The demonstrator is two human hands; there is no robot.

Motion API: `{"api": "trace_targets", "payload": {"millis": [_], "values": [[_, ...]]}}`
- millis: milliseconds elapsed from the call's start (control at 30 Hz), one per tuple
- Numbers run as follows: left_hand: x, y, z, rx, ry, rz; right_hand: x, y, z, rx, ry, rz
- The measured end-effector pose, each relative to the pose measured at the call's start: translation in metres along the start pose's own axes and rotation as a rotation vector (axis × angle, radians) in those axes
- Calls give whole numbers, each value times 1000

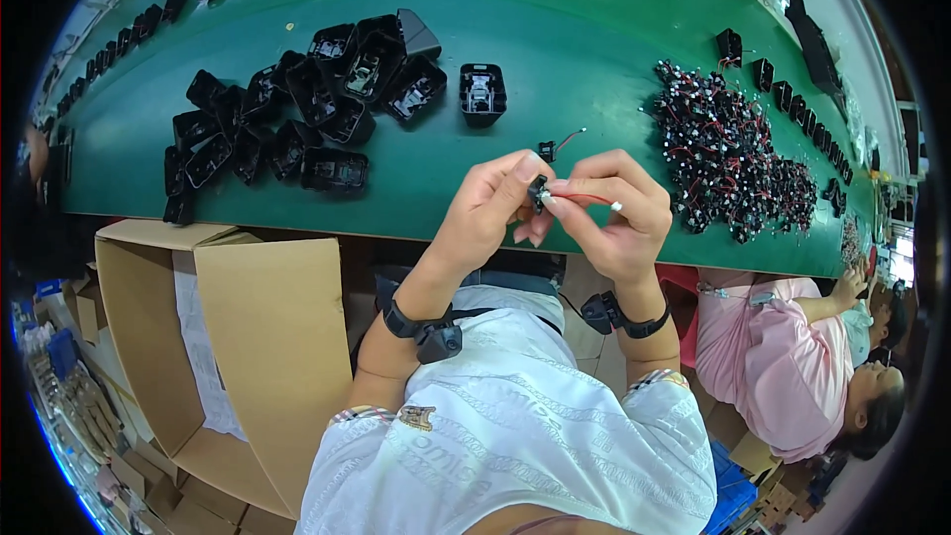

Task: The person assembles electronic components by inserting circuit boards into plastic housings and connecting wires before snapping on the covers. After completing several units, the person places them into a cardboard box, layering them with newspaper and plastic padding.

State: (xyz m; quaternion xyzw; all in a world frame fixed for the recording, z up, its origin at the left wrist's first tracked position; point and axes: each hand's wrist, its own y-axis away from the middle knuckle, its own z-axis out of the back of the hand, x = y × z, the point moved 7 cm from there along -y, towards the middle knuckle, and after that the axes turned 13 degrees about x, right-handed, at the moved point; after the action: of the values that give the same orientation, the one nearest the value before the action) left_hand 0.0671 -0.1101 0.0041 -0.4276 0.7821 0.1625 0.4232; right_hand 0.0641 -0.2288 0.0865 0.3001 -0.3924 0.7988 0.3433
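At frame centre, just above the green surface's (594, 59) near edge, the left hand (485, 213) pinches a small black connector (538, 192). The right hand's (619, 213) fingers grip its red wire (589, 199), running rightward. Bare surface lies between the black housings (297, 109) upper left and the wired parts pile (733, 154) right.

An open brown cardboard box (248, 337) is seen below the green bench's (594, 30) near edge, at the left. A white paper sheet (203, 357) is laid inside, against its wall.
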Motion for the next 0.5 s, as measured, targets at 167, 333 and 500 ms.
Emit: {"api": "trace_targets", "payload": {"millis": [167, 333, 500], "values": [[3, -3, 5, 51, 163, 73, -5, -5, -3, 19, 23, 15], [-68, 9, 20, -525, -1368, -378, -18, -8, 9, -37, 69, -27], [-45, -5, 27, -554, -1603, -36, -61, -58, -7, 208, -35, -111]]}}
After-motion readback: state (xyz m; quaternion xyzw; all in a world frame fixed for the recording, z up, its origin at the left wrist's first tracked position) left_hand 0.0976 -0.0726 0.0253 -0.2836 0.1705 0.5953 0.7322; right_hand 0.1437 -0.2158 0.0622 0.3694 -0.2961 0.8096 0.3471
